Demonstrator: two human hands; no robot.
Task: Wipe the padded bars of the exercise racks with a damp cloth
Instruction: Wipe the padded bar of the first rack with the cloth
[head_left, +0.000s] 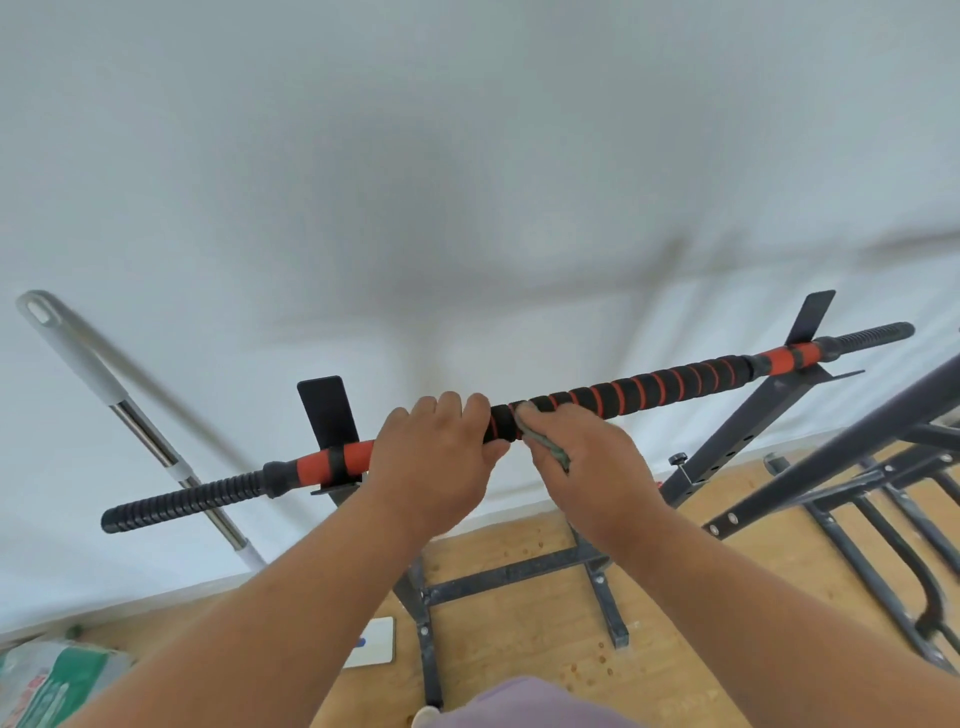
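A long padded bar (654, 387) lies across a dark metal rack (737, 431), running from lower left to upper right in front of a plain white wall (467, 182). Its middle is soft black foam wound with a thin orange spiral; beyond that come solid orange foam sections, then ribbed black ends. The left hand (436, 457) curls over the bar near its centre, fingers wrapped round the foam. The right hand (587, 457), just beside it, pinches a small crumpled grey-green cloth (545, 441) and presses it against the bar. The rack's flat black uprights rise behind the bar at each side. Below lies a pale wood-grain floor (519, 649) speckled with small marks. A mop handle (130, 410) of grey plastic and shiny metal leans on the wall at left. A second dark metal frame (831, 493) stands at right.
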